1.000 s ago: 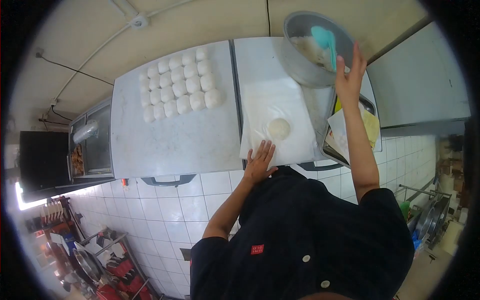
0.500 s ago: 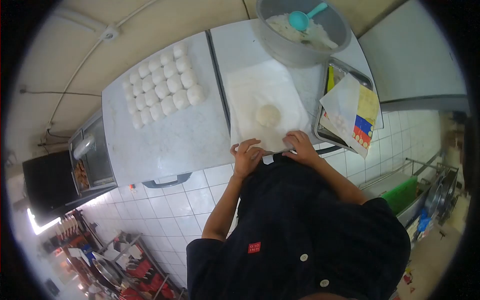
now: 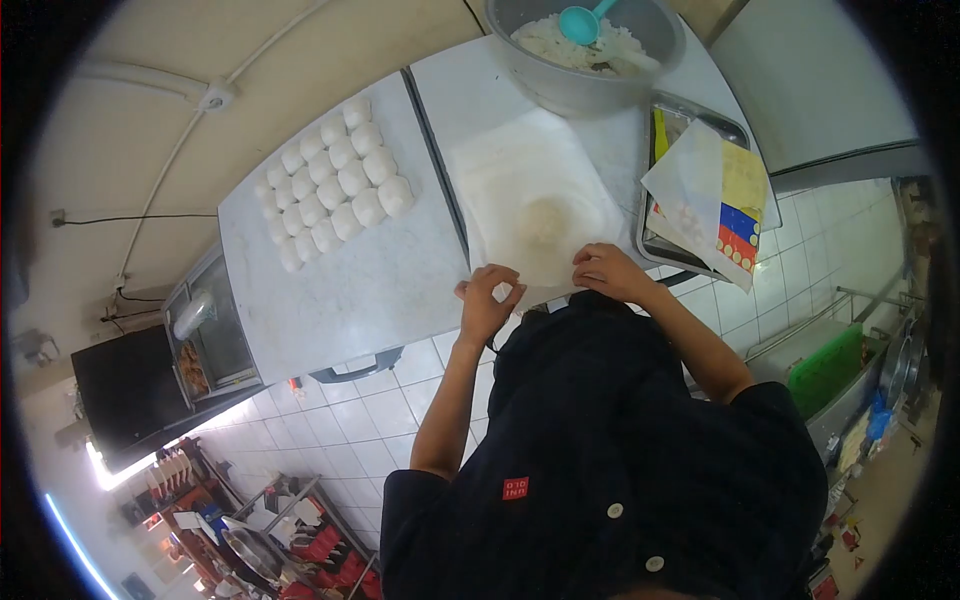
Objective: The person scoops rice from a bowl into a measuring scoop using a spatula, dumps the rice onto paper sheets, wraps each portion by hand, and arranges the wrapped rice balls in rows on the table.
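A stack of thin white translucent sheets (image 3: 510,170) lies on the counter in front of me. Near its front, a round pale patch (image 3: 547,222) shows faintly, seemingly through the top sheet. My left hand (image 3: 489,302) pinches the near left corner of that sheet between thumb and fingers. At the near right edge, my right hand (image 3: 610,271) has its fingers bent and closed on the same sheet. The sheet's front edge is raised between both hands, above the counter's edge. The right thumb is mostly hidden.
Rows of round white dough balls (image 3: 337,180) sit on the left counter (image 3: 330,290). Behind the sheets stands a grey tub (image 3: 575,95) of white rice-like food with a turquoise scoop (image 3: 580,24). At right, a metal tray (image 3: 655,245) holds a printed packet (image 3: 738,215).
Both hands have raised the sheet's front edge slightly, and the round patch looks fainter beneath it. My left fingers have drawn into a clearer pinch. The camera view has shifted a little.
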A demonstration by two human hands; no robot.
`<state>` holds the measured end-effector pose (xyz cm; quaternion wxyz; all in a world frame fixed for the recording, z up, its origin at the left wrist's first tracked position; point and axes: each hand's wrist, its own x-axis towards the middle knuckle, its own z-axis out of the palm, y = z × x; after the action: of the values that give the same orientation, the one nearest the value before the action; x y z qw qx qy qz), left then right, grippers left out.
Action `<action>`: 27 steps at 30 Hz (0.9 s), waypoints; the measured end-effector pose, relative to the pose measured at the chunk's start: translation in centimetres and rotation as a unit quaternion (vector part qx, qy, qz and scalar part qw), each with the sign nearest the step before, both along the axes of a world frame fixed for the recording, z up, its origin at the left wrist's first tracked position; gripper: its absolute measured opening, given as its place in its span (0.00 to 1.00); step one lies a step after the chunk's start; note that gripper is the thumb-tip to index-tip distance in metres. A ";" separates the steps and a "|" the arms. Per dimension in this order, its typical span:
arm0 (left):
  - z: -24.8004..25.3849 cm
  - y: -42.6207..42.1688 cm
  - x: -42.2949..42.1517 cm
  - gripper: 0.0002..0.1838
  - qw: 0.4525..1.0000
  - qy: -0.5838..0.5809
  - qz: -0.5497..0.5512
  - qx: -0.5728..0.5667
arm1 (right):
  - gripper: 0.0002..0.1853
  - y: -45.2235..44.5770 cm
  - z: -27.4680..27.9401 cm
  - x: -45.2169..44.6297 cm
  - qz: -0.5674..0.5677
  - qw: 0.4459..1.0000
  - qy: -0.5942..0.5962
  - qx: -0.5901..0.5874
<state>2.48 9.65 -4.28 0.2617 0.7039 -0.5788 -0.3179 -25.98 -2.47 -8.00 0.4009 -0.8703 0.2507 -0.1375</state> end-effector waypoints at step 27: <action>-4.1 -0.4 2.3 0.10 0.962 0.205 0.152 -0.095 | 0.10 4.1 -4.9 -2.5 -0.429 0.866 -0.127 0.223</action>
<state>4.83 9.30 -8.39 0.4859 0.6749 -0.4268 -0.3553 -28.46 1.60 -12.88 0.5144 -0.5396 0.5698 -0.3458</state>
